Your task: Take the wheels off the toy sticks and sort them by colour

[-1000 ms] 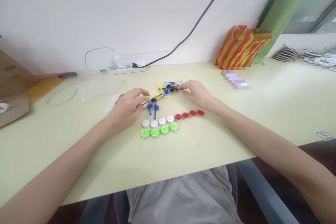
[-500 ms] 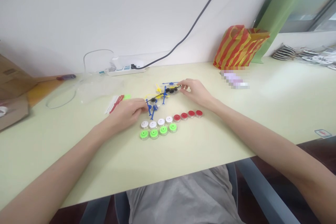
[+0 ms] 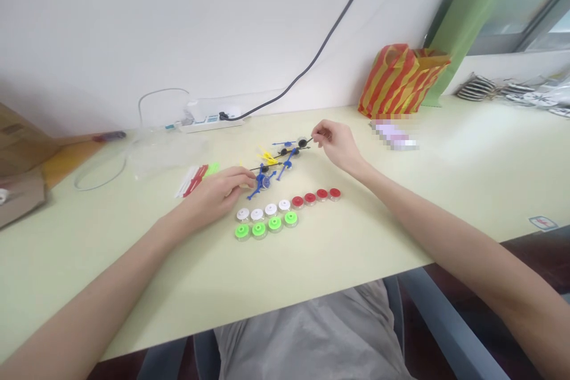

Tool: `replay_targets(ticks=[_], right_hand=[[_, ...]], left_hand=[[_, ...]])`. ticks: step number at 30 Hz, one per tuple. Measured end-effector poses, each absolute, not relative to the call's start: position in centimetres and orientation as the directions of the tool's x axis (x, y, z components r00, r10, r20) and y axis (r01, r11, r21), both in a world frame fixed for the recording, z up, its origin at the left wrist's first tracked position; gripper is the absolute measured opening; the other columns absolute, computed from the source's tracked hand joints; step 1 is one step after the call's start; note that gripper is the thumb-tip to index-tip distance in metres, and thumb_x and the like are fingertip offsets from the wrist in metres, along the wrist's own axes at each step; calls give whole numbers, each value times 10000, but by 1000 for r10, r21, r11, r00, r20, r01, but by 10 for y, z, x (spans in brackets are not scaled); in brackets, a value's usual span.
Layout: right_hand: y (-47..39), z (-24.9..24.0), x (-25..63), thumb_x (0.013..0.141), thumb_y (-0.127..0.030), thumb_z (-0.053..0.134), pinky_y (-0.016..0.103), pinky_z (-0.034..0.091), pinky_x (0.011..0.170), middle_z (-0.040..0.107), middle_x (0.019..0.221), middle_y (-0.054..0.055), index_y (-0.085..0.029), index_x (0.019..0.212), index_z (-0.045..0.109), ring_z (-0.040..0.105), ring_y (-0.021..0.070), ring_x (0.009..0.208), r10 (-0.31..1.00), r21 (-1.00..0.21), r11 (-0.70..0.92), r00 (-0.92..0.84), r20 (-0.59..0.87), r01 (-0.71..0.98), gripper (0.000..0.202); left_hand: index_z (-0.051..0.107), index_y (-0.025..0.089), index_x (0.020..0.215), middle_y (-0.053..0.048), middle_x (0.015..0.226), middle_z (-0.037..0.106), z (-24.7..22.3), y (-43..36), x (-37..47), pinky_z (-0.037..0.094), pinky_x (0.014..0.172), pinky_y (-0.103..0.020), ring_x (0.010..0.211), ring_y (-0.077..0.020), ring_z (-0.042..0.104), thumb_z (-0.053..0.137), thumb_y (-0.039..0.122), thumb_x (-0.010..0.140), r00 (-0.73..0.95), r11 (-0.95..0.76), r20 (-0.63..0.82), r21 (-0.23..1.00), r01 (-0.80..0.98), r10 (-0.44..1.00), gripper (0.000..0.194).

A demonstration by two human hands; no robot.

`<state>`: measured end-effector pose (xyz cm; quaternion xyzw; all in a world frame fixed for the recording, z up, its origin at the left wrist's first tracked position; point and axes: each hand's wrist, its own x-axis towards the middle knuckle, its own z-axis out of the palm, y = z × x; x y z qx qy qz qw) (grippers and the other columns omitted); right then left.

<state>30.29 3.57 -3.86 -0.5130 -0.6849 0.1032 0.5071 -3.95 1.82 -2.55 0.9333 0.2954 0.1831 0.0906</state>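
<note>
My right hand (image 3: 335, 141) pinches the end of a black arrow-tipped piece with a round disc (image 3: 303, 142), at the right of a loose pile. My left hand (image 3: 227, 187) rests at the pile's left side, fingers together by the blue pieces (image 3: 262, 181); what they grip, if anything, is hidden. Yellow pieces (image 3: 268, 158) and more black and blue arrow-like pieces lie between the hands. Nearer me stand a row of white discs (image 3: 271, 209) continuing into red discs (image 3: 310, 199), and a row of green discs (image 3: 275, 224).
White and red sticks (image 3: 195, 181) lie beyond my left hand. A power strip (image 3: 214, 123) with a black cable is against the wall. A striped bag (image 3: 396, 83) stands at the back right, a cardboard box (image 3: 20, 160) at far left.
My right hand has lifted slightly and moved right, drawing a black piece out of the pile. The blue, black and yellow pieces have shifted. My left hand has moved slightly right.
</note>
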Motion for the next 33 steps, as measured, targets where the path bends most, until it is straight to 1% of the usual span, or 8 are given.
replay_targets(ticks=[3, 11, 18, 20, 22, 25, 28, 33], right_hand=[[35, -34, 309, 899, -131, 496, 327, 463, 687, 704, 808, 47, -198, 885, 631, 639, 198, 716, 783, -629, 440, 69, 618, 640, 151], [13, -5, 312, 965, -95, 408, 377, 417, 765, 696, 944, 95, -228, 923, 613, 601, 259, 842, 715, -327, 410, -77, 695, 851, 248], [7, -4, 306, 1037, -176, 420, 394, 475, 841, 724, 985, 99, -240, 945, 677, 636, 270, 938, 662, -284, 478, -129, 738, 832, 281], [7, -5, 304, 1033, -200, 469, 417, 491, 887, 746, 992, 98, -240, 922, 701, 656, 274, 968, 647, -309, 514, -125, 752, 800, 261], [5, -4, 298, 1013, -221, 532, 426, 515, 905, 767, 985, 88, -234, 910, 721, 680, 263, 956, 643, -407, 562, -70, 763, 720, 216], [-2, -3, 284, 957, -280, 650, 400, 563, 830, 789, 947, 72, -214, 924, 744, 722, 237, 878, 725, -658, 580, 64, 686, 480, 120], [-13, -3, 266, 896, -349, 752, 370, 581, 768, 805, 931, 71, -200, 937, 765, 758, 235, 877, 841, -820, 520, 24, 540, 238, 155], [-32, -6, 241, 906, -330, 759, 361, 577, 794, 816, 934, 49, -217, 904, 800, 754, 213, 883, 837, -809, 547, -129, 532, 215, 121]], left_hand=[[741, 238, 1060, -66, 1320, 726, -25, 18, -39, 542, 1055, -401, 1223, -243, 689, 388, 198, 1002, 765, -813, 282, 266, 518, 579, 359], [733, 225, 1025, -87, 1228, 734, -24, 15, -37, 550, 1003, -415, 1151, -242, 694, 406, 166, 983, 763, -847, 369, 231, 478, 531, 334], [733, 238, 1014, -81, 1209, 729, -25, 15, -36, 544, 978, -416, 1124, -240, 691, 428, 153, 968, 752, -848, 392, 232, 476, 530, 320], [729, 238, 1004, -78, 1188, 738, -24, 15, -35, 543, 972, -417, 1108, -241, 698, 429, 163, 975, 749, -853, 409, 225, 471, 522, 311], [720, 237, 1055, -78, 1176, 742, -23, 13, -32, 537, 969, -417, 1101, -243, 700, 428, 187, 1002, 720, -845, 448, 216, 488, 530, 301], [648, 240, 1297, -84, 1226, 724, -20, 8, -29, 524, 992, -422, 1142, -245, 682, 464, 265, 1053, 616, -787, 507, 250, 564, 603, 307], [499, 262, 1512, -89, 1338, 687, -19, 3, -26, 514, 1041, -422, 1202, -241, 661, 535, 366, 1063, 545, -743, 521, 326, 584, 657, 463], [428, 256, 1606, -101, 1438, 671, -20, -8, -17, 479, 1136, -442, 1302, -250, 636, 426, 415, 1112, 578, -741, 465, 427, 518, 671, 519]])
